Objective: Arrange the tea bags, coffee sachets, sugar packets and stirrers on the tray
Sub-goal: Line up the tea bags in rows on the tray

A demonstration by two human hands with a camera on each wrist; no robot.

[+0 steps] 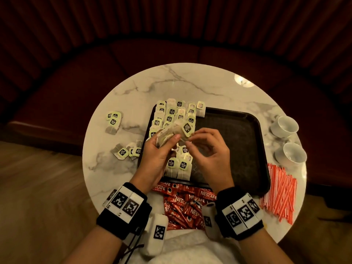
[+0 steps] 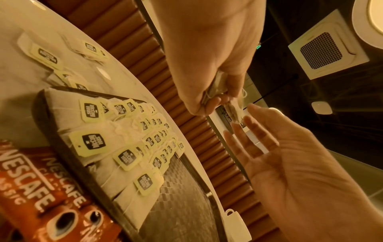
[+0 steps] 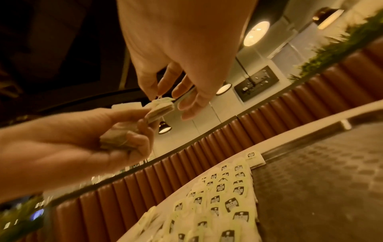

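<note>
Your left hand (image 1: 159, 149) grips a small bundle of tea bags (image 1: 167, 135) above the left half of the tray (image 1: 253, 141), fingers curled round them. Your right hand (image 1: 207, 147) meets the bundle from the right: its thumb and forefinger appear to pinch the string or tag of the topmost bag (image 1: 185, 128), while the other fingers stay loosely spread. In the right wrist view the pinch sits at the bag's upper edge; whether it closes on the string or the paper tag cannot be told.

Done so far: rows of laid tea bags (image 1: 171, 115) cover the tray's left portion, overlapping with tags up, from the far rim toward the near rim. The right half of the tray shows only its bare textured floor.

Left to do, by this evidence, is most of the task. Two groups of loose tea bags (image 1: 114, 121) (image 1: 127, 151) lie on the marble table (image 1: 190, 86), left of the tray. The coffee sachets (image 1: 188, 202) lie heaped on the table just before the tray's near rim. The stirrers (image 1: 280, 193) lie piled at the table's right edge, near two white cups (image 1: 285, 126). No sugar packets can be identified in any view.
</note>
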